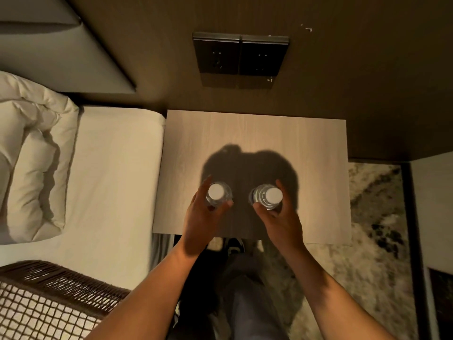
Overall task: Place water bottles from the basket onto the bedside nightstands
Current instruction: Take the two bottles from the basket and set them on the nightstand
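Two clear water bottles with white caps stand upright over the light wooden nightstand (255,133), seen from straight above. My left hand (199,224) is wrapped around the left bottle (217,191). The right bottle (273,195) is gripped by my right hand (284,227). Both bottles are near the nightstand's front edge, a hand's width apart. Whether their bases touch the top is hidden. A dark wicker basket (49,278) sits on the bed at the lower left; its inside is not visible.
The bed (112,180) with a white sheet and a pillow (31,155) lies just left of the nightstand. A dark switch panel (240,55) is on the wall behind. My legs and a patterned carpet (367,229) are below and to the right.
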